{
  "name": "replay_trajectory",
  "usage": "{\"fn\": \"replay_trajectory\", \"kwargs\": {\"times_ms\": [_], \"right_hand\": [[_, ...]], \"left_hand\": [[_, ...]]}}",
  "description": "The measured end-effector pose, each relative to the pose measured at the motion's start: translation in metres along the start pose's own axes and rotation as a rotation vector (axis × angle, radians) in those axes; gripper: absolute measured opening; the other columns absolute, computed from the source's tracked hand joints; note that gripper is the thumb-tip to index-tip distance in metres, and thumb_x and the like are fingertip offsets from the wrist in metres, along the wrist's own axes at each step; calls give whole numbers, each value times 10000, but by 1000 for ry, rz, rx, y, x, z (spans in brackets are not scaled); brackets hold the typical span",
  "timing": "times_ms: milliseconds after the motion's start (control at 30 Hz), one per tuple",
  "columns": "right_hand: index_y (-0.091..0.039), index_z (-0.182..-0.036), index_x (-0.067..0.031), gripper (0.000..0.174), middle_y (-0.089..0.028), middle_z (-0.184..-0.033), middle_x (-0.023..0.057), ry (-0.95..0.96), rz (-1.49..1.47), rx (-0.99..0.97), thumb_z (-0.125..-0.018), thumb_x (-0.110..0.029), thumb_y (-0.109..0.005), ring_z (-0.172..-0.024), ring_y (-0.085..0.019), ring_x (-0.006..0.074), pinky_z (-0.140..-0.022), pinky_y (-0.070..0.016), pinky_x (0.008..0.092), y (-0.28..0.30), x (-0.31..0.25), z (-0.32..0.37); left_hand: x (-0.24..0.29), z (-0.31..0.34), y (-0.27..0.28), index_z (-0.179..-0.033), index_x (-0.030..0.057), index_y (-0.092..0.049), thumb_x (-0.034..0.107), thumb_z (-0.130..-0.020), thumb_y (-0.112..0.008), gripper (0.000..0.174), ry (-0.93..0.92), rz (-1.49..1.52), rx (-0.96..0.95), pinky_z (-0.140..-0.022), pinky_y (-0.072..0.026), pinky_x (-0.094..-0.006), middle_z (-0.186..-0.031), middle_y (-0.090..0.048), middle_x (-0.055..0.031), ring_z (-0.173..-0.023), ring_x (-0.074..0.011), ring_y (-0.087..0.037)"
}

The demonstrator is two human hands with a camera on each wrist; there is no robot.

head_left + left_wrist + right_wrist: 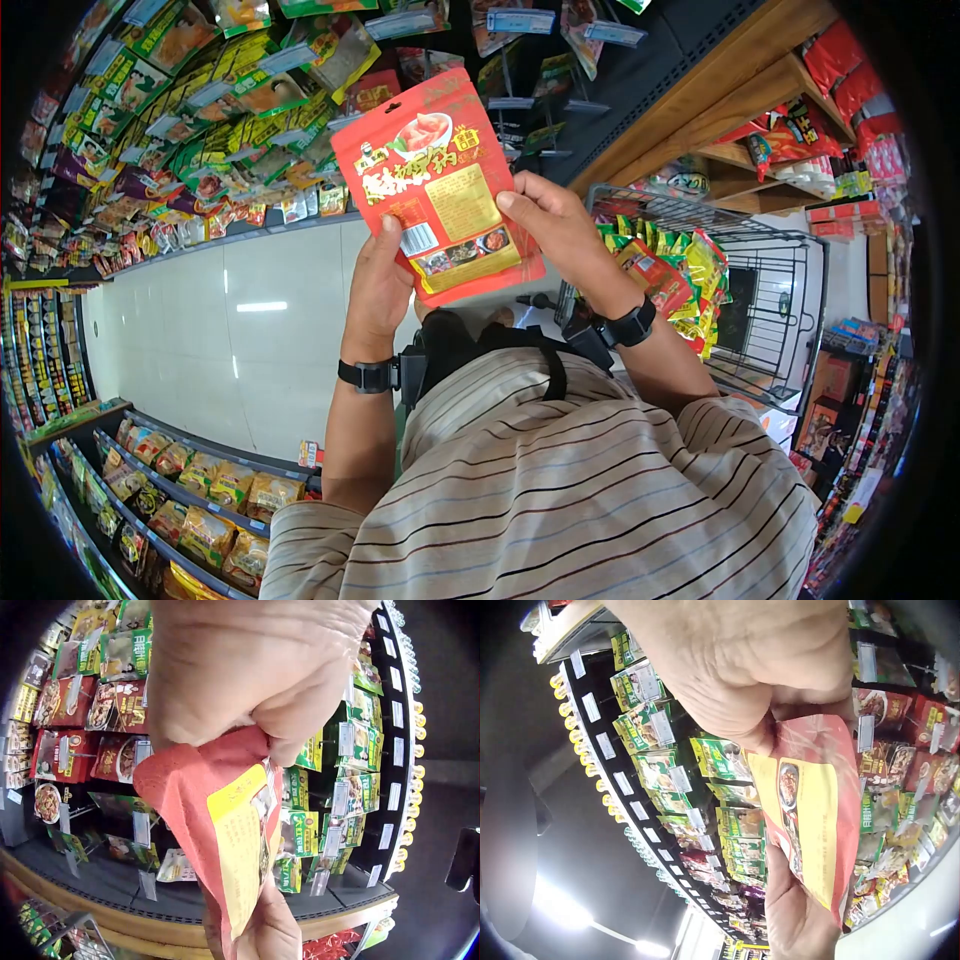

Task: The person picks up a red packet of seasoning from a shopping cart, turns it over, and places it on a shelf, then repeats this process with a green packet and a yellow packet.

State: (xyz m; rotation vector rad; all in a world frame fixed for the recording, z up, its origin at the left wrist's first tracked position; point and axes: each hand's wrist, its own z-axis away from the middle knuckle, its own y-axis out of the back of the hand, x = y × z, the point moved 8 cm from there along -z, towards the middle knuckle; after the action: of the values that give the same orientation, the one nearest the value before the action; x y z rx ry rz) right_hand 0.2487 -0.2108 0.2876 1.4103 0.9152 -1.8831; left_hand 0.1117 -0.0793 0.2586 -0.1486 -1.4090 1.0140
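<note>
A red seasoning packet (405, 205) is held up in front of the chest, tilted, its printed face with a yellow panel and barcode turned toward the head camera. My left hand (380, 285) pinches its lower left edge, thumb on the printed face. On the opposite edge my right hand (560, 225) grips it the same way, thumb on top and the other fingers mostly hidden behind. In the left wrist view the packet (199, 787) bends slightly below the left hand (247, 667). The right wrist view has the right hand (757, 660) above the packet (844, 817).
A wire shopping cart (770, 300) stands at the right, holding several yellow, green and red packets (700, 270). Hanging seasoning packets (210, 110) fill the rack ahead. Wooden shelves (690, 100) rise at the upper right. Low shelves (190, 480) sit at lower left beside the tiled floor (200, 340).
</note>
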Motion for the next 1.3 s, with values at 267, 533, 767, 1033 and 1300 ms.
{"fn": "replay_trajectory", "kwargs": {"times_ms": [267,533,767,1033,1300], "right_hand": [[-607,-999,-33,130,-591,-811,54,341,450,87,-953,-153,-584,-696,-572,185,-611,-456,291,-4,-16,-1],[-618,-962,-53,143,-596,-1028,103,521,910,49,-849,-138,-638,-850,-645,331,-697,-534,410,-61,13,-7],[-616,-970,-60,171,-590,-968,101,338,799,-85,-873,-200,-639,-908,-640,339,-761,-531,429,-81,72,-23],[-578,-1152,-28,315,-653,-1062,136,120,664,251,-908,-213,-654,-931,-660,274,-806,-517,359,-6,151,-101],[-643,-1125,-1,322,-679,-987,45,-343,-149,175,-940,-265,-654,-878,-596,80,-794,-488,252,-5,274,-175]], "left_hand": [[13,4,14,-1472,-9,-334,437,-1025,-467,645,-74,-560,187,-1051,-428,-434,-1470,-415,-197,-1360,-319,-426],[-20,-7,-12,-1470,88,-372,424,-1016,-506,581,91,-373,89,-953,-497,-386,-1384,-507,-104,-1243,-214,-519],[-71,-22,83,-1322,-11,-486,307,-1047,-453,421,240,-61,245,-946,-496,-343,-1281,-591,-122,-1152,-206,-591],[-84,-64,161,-1349,-39,-462,273,-1051,-443,432,359,-54,192,-1009,-467,-344,-1328,-567,-135,-1186,-207,-579],[-133,-115,256,-1316,-26,-505,296,-1036,-480,427,595,-123,194,-948,-515,-333,-1264,-605,-116,-1131,-196,-609]]}}
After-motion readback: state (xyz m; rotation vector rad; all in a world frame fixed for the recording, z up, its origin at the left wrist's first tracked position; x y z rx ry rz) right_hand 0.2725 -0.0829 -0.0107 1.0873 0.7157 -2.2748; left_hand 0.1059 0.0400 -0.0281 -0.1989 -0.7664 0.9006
